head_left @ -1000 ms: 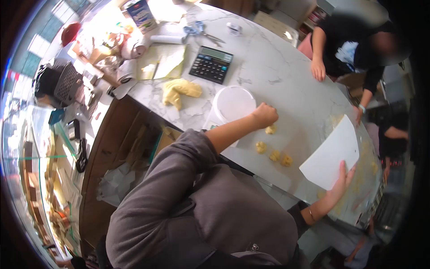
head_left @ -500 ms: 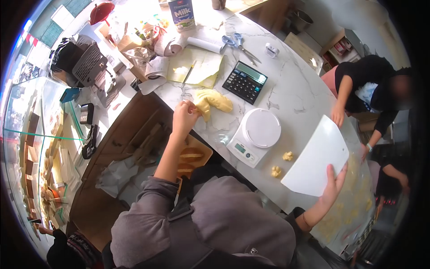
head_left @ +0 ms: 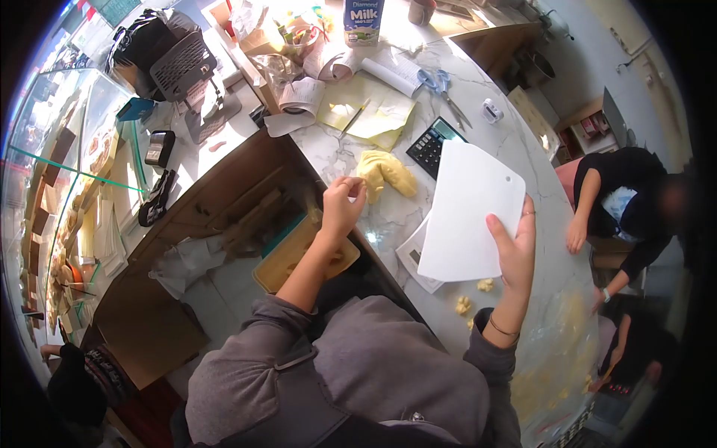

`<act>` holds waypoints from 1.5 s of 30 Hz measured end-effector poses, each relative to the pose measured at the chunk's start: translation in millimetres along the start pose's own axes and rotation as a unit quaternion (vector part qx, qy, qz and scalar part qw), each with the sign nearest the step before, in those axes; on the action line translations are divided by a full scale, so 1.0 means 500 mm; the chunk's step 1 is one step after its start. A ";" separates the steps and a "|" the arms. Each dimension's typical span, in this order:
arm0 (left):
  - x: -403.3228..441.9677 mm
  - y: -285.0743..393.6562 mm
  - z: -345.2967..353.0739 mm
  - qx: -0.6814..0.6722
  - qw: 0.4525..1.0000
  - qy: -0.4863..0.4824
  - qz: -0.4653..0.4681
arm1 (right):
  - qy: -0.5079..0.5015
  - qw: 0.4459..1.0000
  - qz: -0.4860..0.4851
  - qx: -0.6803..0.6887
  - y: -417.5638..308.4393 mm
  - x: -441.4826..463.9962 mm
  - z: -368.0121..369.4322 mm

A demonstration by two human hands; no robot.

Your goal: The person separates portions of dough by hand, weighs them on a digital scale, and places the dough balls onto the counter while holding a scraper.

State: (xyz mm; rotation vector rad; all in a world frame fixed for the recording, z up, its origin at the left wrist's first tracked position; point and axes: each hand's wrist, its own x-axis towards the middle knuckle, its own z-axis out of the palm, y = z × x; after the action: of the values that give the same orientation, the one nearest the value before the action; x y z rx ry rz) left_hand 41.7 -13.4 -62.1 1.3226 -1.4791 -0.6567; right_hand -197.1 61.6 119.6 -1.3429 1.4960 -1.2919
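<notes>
My left hand (head_left: pixel 343 205) has its fingers pinched together at the left edge of the yellow dough (head_left: pixel 387 175); what lies between the fingertips is too small to tell. In my right hand (head_left: pixel 517 243) is a flat white board (head_left: pixel 472 213), gripped at its right edge with the thumb over its face. The board hangs over the white scale (head_left: pixel 414 254) and hides most of it. Small yellow dough pieces (head_left: pixel 463 305) lie on the marble counter (head_left: pixel 418 299), just below the board.
A calculator (head_left: pixel 429 153), scissors (head_left: pixel 448 97), yellow paper (head_left: pixel 366 112) and a milk carton (head_left: pixel 362 22) occupy the counter's far part. A tray (head_left: pixel 272 270) sits below the counter edge. Another person's hand (head_left: pixel 576 234) rests at the right edge; more people are beyond.
My left hand went from above the scale to the dough and remains beside it. My right hand has raised the board and brought it over the scale. The camera view has shifted.
</notes>
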 end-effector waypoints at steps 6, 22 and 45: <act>-0.018 0.012 0.012 0.131 0.989 -0.020 0.069 | -0.129 0.958 -0.145 -0.211 0.023 0.080 0.131; -0.012 0.004 -0.027 0.043 0.998 -0.043 -0.016 | -0.306 0.844 -0.137 -0.419 0.108 0.150 0.281; -0.032 0.151 -0.013 -0.093 0.988 -0.116 -0.030 | 0.003 0.968 -0.161 -0.192 0.132 0.156 0.118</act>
State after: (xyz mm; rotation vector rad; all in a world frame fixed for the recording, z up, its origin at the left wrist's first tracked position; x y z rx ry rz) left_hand 16.1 22.1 1.7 1.1805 -1.5252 -0.9912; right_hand -170.8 -30.1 50.0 -1.8970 1.6367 -1.2359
